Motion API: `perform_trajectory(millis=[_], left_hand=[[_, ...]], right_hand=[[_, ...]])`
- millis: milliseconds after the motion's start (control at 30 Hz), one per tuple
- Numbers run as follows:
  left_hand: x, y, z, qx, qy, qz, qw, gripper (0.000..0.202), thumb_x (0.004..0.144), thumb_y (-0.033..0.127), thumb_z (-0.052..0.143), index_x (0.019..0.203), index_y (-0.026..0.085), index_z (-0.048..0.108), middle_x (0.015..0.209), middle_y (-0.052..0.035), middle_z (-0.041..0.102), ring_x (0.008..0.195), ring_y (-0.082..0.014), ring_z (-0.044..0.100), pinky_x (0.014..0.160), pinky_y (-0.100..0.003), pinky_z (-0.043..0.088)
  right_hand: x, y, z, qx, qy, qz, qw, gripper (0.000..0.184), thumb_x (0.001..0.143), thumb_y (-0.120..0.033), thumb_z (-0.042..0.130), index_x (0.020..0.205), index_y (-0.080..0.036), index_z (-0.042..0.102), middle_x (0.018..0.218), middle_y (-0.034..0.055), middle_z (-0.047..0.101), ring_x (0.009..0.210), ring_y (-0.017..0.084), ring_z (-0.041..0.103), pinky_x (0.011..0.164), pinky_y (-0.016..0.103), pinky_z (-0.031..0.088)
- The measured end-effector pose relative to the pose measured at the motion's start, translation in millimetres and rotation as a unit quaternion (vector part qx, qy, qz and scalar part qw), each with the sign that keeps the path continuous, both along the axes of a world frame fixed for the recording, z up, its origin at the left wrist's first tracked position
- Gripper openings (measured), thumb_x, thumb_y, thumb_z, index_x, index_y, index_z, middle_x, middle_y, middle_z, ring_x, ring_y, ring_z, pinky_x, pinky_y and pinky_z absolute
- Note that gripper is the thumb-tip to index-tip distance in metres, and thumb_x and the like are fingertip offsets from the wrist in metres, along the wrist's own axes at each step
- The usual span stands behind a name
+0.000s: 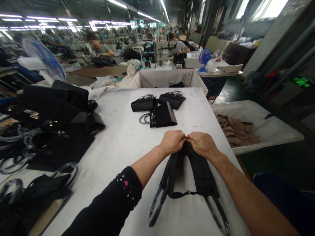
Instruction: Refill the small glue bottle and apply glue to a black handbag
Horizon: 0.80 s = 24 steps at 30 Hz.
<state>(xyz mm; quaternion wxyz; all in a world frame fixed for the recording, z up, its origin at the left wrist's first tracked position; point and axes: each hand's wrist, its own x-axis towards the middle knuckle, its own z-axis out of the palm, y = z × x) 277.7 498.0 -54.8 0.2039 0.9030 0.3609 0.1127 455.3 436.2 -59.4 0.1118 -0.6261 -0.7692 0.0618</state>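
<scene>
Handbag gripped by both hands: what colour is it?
It is a black soft handbag, plain with no pattern; the head view shows it best.

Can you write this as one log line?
left hand: pinching black bag top | right hand: pinching same spot | bag: lying on white table | beyond: three handbags

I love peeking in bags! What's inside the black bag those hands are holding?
The black bag gapes toward the camera, gripped by the left hand and right hand. Only dark lining and a thin strap across the mouth show. Deeper inside is hidden under the hands.
</scene>
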Motion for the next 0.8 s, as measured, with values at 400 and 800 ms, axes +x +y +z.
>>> perform_trajectory(millis=[400,800], left_hand=[[-39.4,-22.5,9.3,-0.199,-0.105,0.127,0.966,0.042,0.093,0.047,0.055,0.122,0.018,0.065,0.114,-0.0062,0.077,0.098,-0.0202,0.073,0.079,-0.028,0.059],[-34.9,-33.1,12.3,-0.168,-0.079,0.152,0.971,0.031,0.093,0.027,0.053,0.115,0.023,0.074,0.113,-0.0078,0.079,0.106,-0.029,0.072,0.099,-0.045,0.053]], right_hand=[[0.3,-0.1,0.8,-0.015,0.014,-0.024,0.999,0.036,0.098,-0.023,0.045,0.124,-0.023,0.069,0.119,0.0089,0.073,0.107,0.025,0.069,0.091,0.037,0.052],[-18.5,19.3,-2.8,0.013,0.058,0.014,0.998,0.024,0.095,-0.032,0.055,0.079,-0.022,0.07,0.082,0.0061,0.073,0.079,0.022,0.066,0.074,0.032,0.046]])
